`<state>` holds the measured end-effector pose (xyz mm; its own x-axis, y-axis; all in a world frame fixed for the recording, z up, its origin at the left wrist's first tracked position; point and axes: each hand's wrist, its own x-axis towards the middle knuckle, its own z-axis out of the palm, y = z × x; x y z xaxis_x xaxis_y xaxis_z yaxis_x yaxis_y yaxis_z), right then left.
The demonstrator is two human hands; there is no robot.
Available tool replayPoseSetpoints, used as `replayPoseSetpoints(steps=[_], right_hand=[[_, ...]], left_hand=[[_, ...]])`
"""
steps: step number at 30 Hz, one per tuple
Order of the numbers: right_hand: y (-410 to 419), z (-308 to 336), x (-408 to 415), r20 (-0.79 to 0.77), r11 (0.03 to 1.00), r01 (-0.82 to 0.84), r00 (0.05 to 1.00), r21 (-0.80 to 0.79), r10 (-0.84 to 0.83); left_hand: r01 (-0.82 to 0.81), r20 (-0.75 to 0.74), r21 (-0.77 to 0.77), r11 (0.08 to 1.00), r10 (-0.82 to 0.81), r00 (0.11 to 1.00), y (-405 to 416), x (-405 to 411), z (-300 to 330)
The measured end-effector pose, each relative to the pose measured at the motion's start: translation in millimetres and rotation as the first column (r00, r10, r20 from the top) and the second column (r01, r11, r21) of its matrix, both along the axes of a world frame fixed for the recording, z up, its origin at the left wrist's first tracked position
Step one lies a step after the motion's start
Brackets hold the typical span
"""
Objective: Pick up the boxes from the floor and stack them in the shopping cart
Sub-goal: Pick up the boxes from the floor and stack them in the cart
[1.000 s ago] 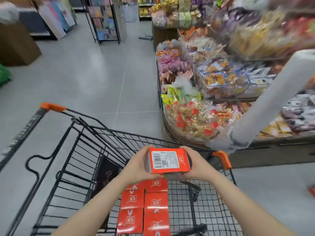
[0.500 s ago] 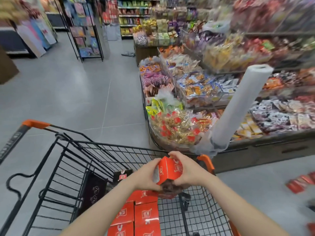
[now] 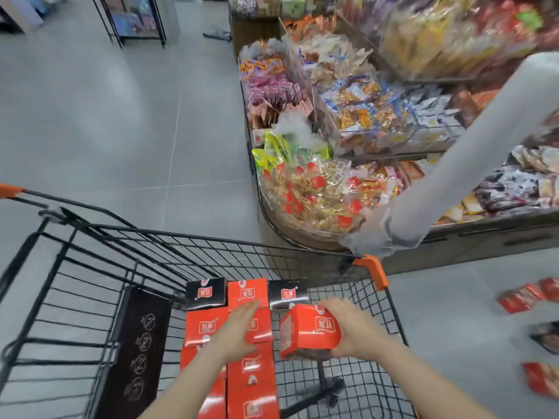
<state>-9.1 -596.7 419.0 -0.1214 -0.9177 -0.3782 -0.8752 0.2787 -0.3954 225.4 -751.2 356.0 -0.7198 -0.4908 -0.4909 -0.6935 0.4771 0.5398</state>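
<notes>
I see right hand (image 3: pixel 354 329) clamped on an orange box (image 3: pixel 308 331) over bare cart (image 3: pixel 390 325) mesh by the right wall; left hand (image 3: pixel 239 331), fingers flat, rests on the stacked boxes (image 3: pixel 251 370).

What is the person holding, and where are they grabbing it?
The right hand grips an orange box by its right side. The left hand holds nothing; it lies flat on the boxes in the cart.

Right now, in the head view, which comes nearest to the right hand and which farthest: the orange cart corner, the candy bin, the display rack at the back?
From the right hand, which holds an orange box:
1. Orange cart corner, just above the hand.
2. Candy bin, beyond the cart, on the right.
3. Display rack, far back, upper left.
</notes>
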Motion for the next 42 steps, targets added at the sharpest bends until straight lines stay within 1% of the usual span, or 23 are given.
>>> replayPoseSetpoints(steps=[2, 5, 7, 10, 14, 18, 20, 24, 28, 30, 31, 33, 36, 39, 42], right_hand=[[-4, -27, 2, -0.008, 0.999, 0.004, 1.000, 0.043, -0.004], [-17, -62, 10, -0.044, 0.997, -0.016, 0.999, 0.080, 0.020], [-27, -82, 16, -0.058, 0.996, -0.030, 0.998, 0.084, 0.035], [-46, -111, 24, -0.097, 0.998, -0.047, 0.994, 0.040, 0.050], [-56, -136, 28, -0.168, 0.998, -0.031, 0.985, 0.062, 0.041], [-46, -147, 36, -0.234, 1.000, -0.008, 0.972, 0.009, 0.010], [-44, -148, 37, -0.266, 1.000, -0.006, 0.964, 0.012, 0.009], [-48, -142, 35, -0.265, 0.998, -0.037, 0.963, 0.044, 0.047], [-49, -123, 34, -0.202, 0.991, -0.048, 0.977, 0.126, 0.073], [-46, -107, 32, -0.181, 0.992, -0.036, 0.982, 0.122, 0.058], [-43, -98, 30, -0.182, 0.995, -0.020, 0.983, 0.102, 0.039], [-34, -78, 26, -0.193, 0.998, 0.034, 0.981, 0.049, -0.024], [-17, -49, 19, -0.242, 0.993, 0.118, 0.963, -0.031, -0.122], [13, -13, 12, -0.289, 0.972, 0.210, 0.929, -0.104, -0.232], [49, 24, 5, -0.306, 0.931, 0.304, 0.883, -0.202, -0.355]], left_hand=[[0.041, 0.111, -0.054, 0.998, -0.035, 0.993, -6, 13, -26], [0.140, 0.227, -0.092, 0.986, -0.116, 0.967, -14, 21, -54], [0.171, 0.273, -0.071, 0.983, -0.146, 0.951, -17, 23, -69], [0.134, 0.275, -0.027, 0.991, -0.122, 0.954, -14, 29, -81], [0.133, 0.268, -0.049, 0.990, -0.116, 0.956, -9, 37, -88], [0.134, 0.280, -0.054, 0.989, -0.114, 0.953, -12, 35, -91], [0.133, 0.279, -0.059, 0.989, -0.112, 0.954, -11, 33, -92], [0.124, 0.254, -0.075, 0.989, -0.102, 0.962, -11, 33, -93], [0.162, 0.239, -0.067, 0.984, -0.142, 0.961, -20, 27, -78], [0.192, 0.228, -0.084, 0.978, -0.169, 0.959, -25, 19, -63], [0.209, 0.214, -0.118, 0.971, -0.181, 0.960, -28, 14, -55], [0.234, 0.159, -0.236, 0.943, -0.200, 0.967, -32, 3, -34], [0.266, 0.084, -0.387, 0.883, -0.254, 0.964, -38, -21, 2], [0.324, 0.022, -0.496, 0.806, -0.361, 0.932, -33, -50, 47], [0.371, -0.038, -0.555, 0.744, -0.469, 0.883, -17, -83, 89]])
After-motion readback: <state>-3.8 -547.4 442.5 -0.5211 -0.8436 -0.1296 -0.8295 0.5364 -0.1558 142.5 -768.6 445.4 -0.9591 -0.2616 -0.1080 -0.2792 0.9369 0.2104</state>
